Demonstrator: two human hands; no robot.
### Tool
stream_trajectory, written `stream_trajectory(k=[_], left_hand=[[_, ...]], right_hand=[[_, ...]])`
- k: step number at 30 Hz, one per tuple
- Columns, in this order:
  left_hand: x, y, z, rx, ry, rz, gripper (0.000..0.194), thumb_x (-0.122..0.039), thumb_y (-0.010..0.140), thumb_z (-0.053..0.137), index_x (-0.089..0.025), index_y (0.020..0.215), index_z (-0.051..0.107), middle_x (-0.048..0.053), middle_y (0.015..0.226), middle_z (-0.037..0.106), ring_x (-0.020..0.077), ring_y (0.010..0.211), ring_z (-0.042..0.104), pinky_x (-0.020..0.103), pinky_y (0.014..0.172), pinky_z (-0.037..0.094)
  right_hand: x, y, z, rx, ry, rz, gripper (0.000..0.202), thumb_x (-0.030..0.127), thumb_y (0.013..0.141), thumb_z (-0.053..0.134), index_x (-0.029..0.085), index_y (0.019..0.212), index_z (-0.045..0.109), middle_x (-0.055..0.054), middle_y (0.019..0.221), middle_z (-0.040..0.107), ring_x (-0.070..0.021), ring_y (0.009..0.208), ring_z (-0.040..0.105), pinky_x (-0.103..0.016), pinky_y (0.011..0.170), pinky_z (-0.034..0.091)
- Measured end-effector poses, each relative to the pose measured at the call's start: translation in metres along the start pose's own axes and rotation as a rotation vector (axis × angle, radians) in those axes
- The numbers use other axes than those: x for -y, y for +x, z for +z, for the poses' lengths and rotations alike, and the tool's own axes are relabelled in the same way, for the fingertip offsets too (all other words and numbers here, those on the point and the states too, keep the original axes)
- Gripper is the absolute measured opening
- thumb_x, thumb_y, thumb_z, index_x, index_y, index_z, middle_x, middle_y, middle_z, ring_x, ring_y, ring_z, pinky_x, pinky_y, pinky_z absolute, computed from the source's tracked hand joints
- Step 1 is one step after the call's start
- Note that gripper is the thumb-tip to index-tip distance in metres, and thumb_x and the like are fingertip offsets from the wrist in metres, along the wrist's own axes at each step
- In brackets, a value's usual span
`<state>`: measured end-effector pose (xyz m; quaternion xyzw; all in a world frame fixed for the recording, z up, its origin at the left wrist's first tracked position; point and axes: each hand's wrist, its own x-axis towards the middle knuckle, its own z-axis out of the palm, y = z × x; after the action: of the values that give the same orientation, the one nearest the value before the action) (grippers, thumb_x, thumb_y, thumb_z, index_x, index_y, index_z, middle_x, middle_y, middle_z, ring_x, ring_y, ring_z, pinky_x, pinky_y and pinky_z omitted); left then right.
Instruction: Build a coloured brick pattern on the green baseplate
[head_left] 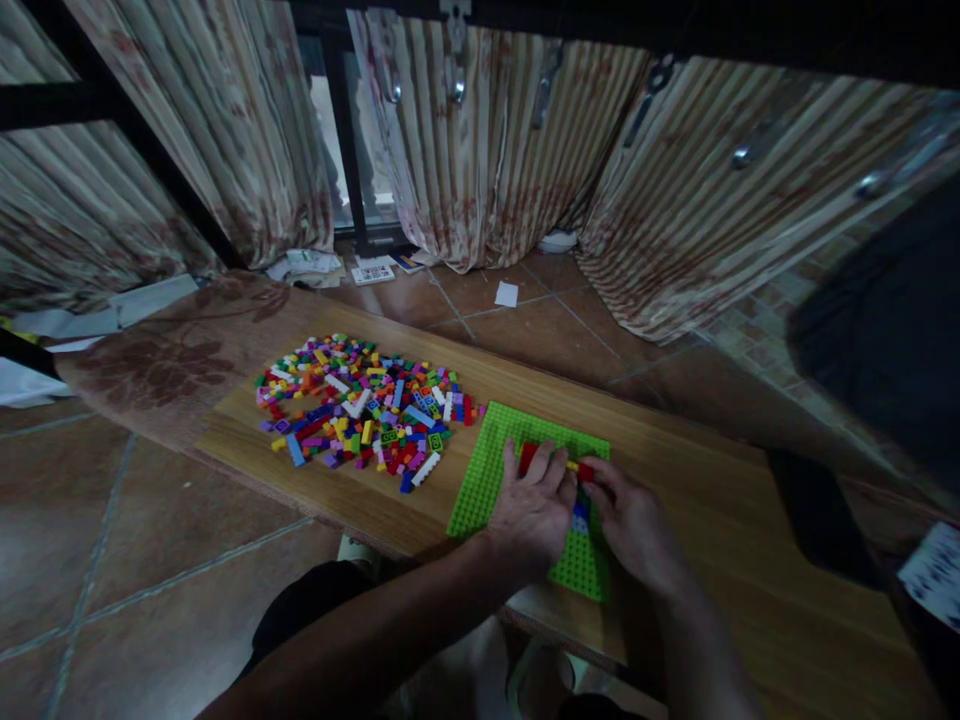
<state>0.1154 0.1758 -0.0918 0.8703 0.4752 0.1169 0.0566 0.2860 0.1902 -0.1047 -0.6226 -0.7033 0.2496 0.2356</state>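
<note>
A green studded baseplate (480, 480) lies on the wooden table, with red, yellow and blue bricks on its upper middle. My left hand (534, 500) rests over these bricks, its fingers spread and partly covering a red brick (528, 456). On the right side of the plate, my right hand (626, 515) has its thumb and fingers closed at a small red brick (585, 472), beside a bit of yellow. Blue bricks (580, 516) show between the two hands. What lies under my left palm is hidden.
A wide pile of loose coloured bricks (367, 400) covers the table left of the baseplate. A dark flat object (821, 515) lies at the right of the wooden table (697, 500). Striped curtains hang beyond, and papers lie on the tiled floor.
</note>
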Motion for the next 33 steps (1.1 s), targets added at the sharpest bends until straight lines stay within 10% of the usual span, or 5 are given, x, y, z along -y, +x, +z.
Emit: stream_trajectory(k=[13, 20, 24, 33], left_hand=[[0.000, 0.001, 0.001, 0.015, -0.004, -0.005, 0.044, -0.024, 0.093, 0.038, -0.013, 0.134, 0.052, 0.014, 0.148, 0.043, 0.0329, 0.140, 0.028, 0.071, 0.111, 0.018], [0.000, 0.000, 0.004, -0.024, -0.002, 0.004, 0.043, -0.024, 0.092, 0.039, -0.013, 0.131, 0.054, 0.014, 0.148, 0.043, 0.0338, 0.139, 0.028, 0.072, 0.110, 0.017], [0.000, 0.001, 0.004, -0.041, 0.006, 0.019, 0.043, -0.024, 0.091, 0.041, -0.011, 0.130, 0.054, 0.014, 0.148, 0.043, 0.0341, 0.140, 0.027, 0.072, 0.111, 0.017], [0.003, 0.001, -0.002, -0.087, -0.078, 0.050, 0.041, -0.024, 0.091, 0.044, -0.012, 0.129, 0.054, 0.014, 0.144, 0.048, 0.0342, 0.139, 0.030, 0.071, 0.111, 0.015]], right_hand=[[0.000, 0.004, -0.008, -0.003, 0.074, -0.045, 0.031, 0.035, 0.090, 0.047, 0.021, 0.113, 0.062, -0.009, 0.106, 0.070, -0.0240, 0.096, 0.066, -0.039, 0.086, 0.050], [0.005, 0.003, -0.015, -0.266, 0.716, 0.091, 0.026, 0.036, 0.084, 0.063, 0.027, 0.109, 0.065, 0.000, 0.083, 0.065, -0.0142, 0.072, 0.058, -0.029, 0.069, 0.048], [0.018, 0.005, -0.019, -0.201, 1.190, 0.191, 0.024, 0.033, 0.078, 0.069, 0.024, 0.101, 0.069, 0.000, 0.080, 0.064, -0.0097, 0.062, 0.051, -0.021, 0.054, 0.044], [0.028, 0.003, -0.019, -0.198, 1.289, 0.337, 0.023, 0.029, 0.072, 0.078, 0.021, 0.092, 0.072, 0.000, 0.078, 0.065, -0.0044, 0.056, 0.046, -0.013, 0.046, 0.040]])
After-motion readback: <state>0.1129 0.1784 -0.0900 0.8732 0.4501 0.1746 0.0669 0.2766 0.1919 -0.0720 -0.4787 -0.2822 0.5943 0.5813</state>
